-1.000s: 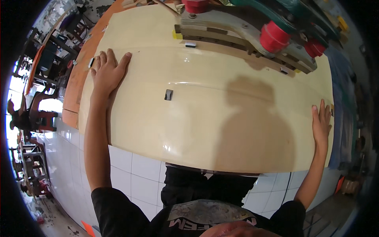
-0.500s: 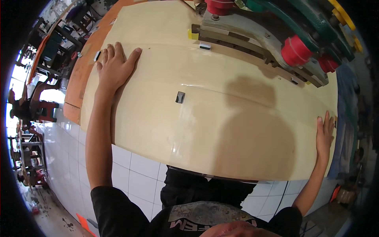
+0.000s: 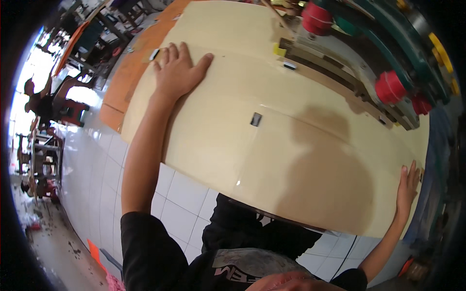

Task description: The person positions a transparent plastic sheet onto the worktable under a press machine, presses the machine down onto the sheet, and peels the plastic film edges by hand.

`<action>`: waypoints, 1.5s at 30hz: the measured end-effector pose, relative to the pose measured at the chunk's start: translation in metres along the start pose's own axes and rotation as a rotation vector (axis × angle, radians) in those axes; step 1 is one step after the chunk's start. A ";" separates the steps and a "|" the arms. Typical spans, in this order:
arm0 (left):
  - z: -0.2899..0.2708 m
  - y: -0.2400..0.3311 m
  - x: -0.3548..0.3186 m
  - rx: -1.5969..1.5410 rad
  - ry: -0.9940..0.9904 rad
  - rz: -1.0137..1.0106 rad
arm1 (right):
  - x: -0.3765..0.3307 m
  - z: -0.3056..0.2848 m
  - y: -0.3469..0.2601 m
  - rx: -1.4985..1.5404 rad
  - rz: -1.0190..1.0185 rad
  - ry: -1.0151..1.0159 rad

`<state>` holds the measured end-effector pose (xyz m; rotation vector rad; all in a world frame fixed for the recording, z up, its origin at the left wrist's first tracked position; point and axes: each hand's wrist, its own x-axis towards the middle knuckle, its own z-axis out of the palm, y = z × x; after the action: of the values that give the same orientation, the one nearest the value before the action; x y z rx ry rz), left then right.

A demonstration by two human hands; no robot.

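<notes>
A large cream sheet (image 3: pixel 208 131) with faint crease lines covers the work table. My left hand (image 3: pixel 179 70) lies on its far left part, fingers spread and thumb out, holding nothing. Just beyond those fingertips, a small black-and-white block (image 3: pixel 154 54) sits by the sheet's left edge. My right hand (image 3: pixel 407 189) rests at the right edge with its fingers stretched, beside a small dark piece that is partly hidden. Midway between my hands, a small dark rectangular piece (image 3: pixel 256 119) lies on the sheet. Another black-and-white block (image 3: pixel 290 66) is near the machine's bar.
A green machine (image 3: pixel 366 34) with red round parts (image 3: pixel 391 87) and a long metal bar (image 3: pixel 340 72) stands over the sheet's far right. Orange-brown table top (image 3: pixel 119 99) shows at the left, blue cloth (image 3: pixel 434 160) at the right. A person (image 3: pixel 46 99) sits at far left.
My view has turned, so the sheet and machine appear farther right and tilted. Both hands keep about the same places on the sheet.
</notes>
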<state>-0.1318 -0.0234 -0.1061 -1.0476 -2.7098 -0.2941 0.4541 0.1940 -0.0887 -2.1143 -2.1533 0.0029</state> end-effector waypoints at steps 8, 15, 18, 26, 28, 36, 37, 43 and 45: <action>-0.005 -0.001 -0.002 -0.009 -0.051 -0.020 | 0.004 0.006 0.007 -0.002 -0.003 0.009; -0.004 -0.003 -0.003 -0.020 -0.026 -0.017 | 0.000 0.003 -0.005 0.002 0.009 -0.006; -0.003 -0.003 -0.002 0.004 -0.040 -0.025 | -0.003 0.001 -0.008 0.021 0.013 -0.013; -0.003 -0.002 -0.001 0.029 -0.048 -0.024 | -0.003 0.000 -0.007 0.035 0.016 -0.009; -0.004 0.000 -0.001 0.003 -0.055 -0.021 | -0.001 0.000 -0.005 0.021 0.008 -0.009; -0.005 0.000 0.000 0.056 -0.050 -0.020 | -0.003 -0.003 -0.011 0.016 0.011 -0.027; -0.005 0.001 0.000 0.054 -0.069 -0.034 | -0.003 -0.004 -0.011 0.015 0.003 -0.026; -0.005 0.002 0.002 0.038 -0.118 -0.018 | -0.003 -0.003 -0.006 0.011 0.013 -0.011; -0.007 0.001 0.002 0.060 -0.118 -0.040 | -0.002 -0.002 -0.007 0.018 -0.012 -0.009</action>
<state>-0.1310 -0.0232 -0.0989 -1.0264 -2.8277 -0.1615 0.4473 0.1920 -0.0867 -2.0963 -2.1622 0.0298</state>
